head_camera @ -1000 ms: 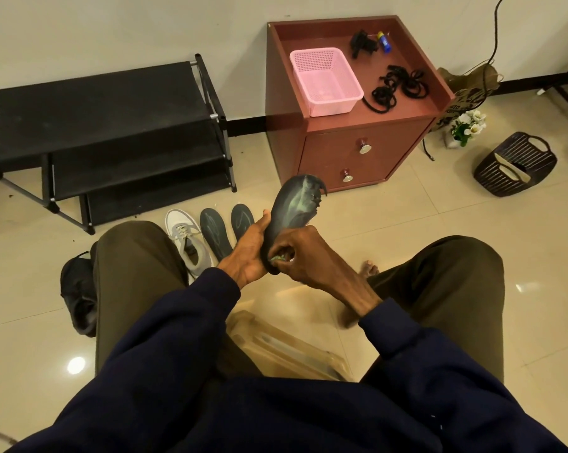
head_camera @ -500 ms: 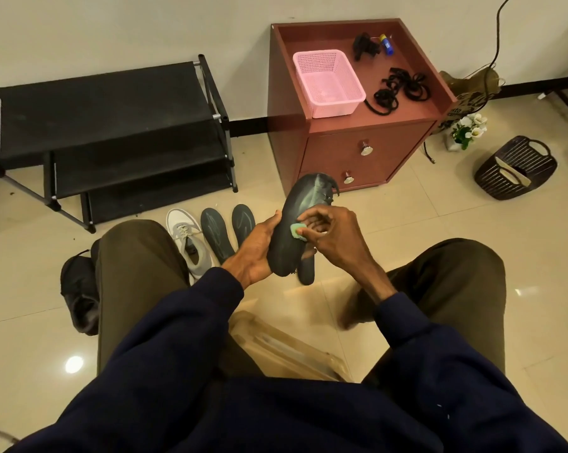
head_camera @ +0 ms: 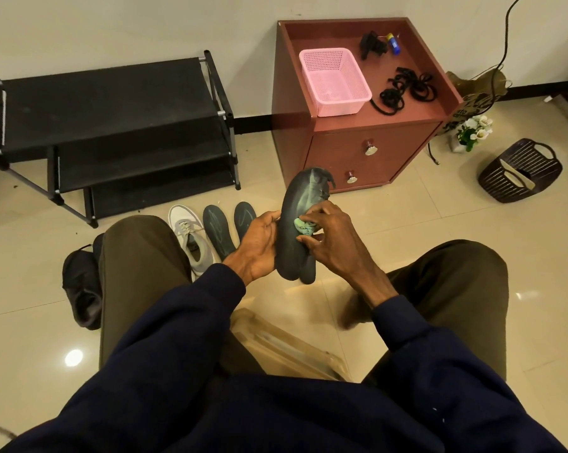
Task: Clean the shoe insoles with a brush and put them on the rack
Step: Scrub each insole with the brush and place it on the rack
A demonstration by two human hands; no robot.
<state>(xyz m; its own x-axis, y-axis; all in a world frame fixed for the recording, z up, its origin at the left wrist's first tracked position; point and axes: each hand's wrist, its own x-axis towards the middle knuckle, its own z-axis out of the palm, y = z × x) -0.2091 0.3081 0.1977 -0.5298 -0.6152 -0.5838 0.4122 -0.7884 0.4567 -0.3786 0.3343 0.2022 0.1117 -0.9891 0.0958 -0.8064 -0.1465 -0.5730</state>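
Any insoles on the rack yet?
No: the rack holds none; two floor insoles lie by the white shoe, and the left hand grips another insole.

The only lettering stands on the brown paper bag [head_camera: 464, 107] that leans by the right side of the cabinet [head_camera: 374, 152]. Dark printed letters run across its face, but they are partly cut off by the cabinet's edge and too small to read for sure. The pale scrawled lines on the two floor insoles [head_camera: 218, 230] and the pale smears on the raised insole [head_camera: 295, 207] form no letters or numbers. The small blue and yellow tube [head_camera: 394, 44] on the cabinet top is too small for any print to be told.
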